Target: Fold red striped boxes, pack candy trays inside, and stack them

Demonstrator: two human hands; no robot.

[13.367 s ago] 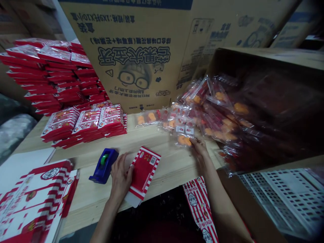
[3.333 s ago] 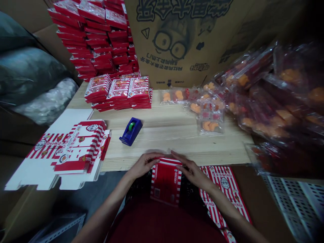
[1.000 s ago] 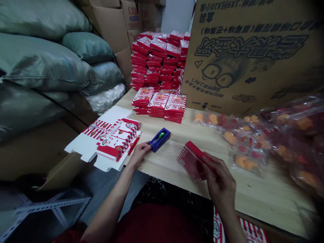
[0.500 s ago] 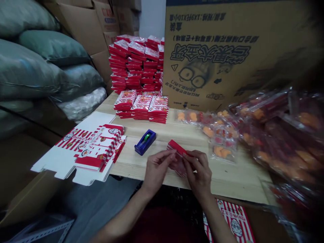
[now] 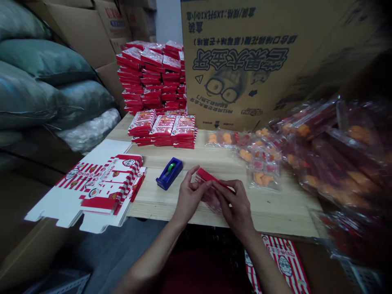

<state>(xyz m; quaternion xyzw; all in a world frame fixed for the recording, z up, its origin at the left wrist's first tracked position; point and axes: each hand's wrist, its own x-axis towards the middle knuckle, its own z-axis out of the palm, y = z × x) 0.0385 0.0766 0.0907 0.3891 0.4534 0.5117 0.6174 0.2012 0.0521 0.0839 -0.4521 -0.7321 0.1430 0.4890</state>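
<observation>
Both my hands hold a small red striped box [image 5: 209, 184] tilted up over the near edge of the wooden table [image 5: 284, 208]. My left hand [image 5: 190, 198] pinches the box's left end with thumb and fingers. My right hand [image 5: 234, 204] grips its right side, fingers curled on the top edge. A blue tape dispenser [image 5: 169, 173] with a green roll sits just left of my left hand.
Flat red-and-white box blanks [image 5: 101, 190] lie at the table's left. Finished red boxes are stacked in rows [image 5: 162, 130] and in a tall pile [image 5: 150, 75]. Clear candy packs [image 5: 263, 161] spread to the right. A large printed carton [image 5: 245, 61] stands behind.
A second ago my left hand was at the tape dispenser and only my right held the box. Both hands now hold the box; the view has shifted slightly right.
</observation>
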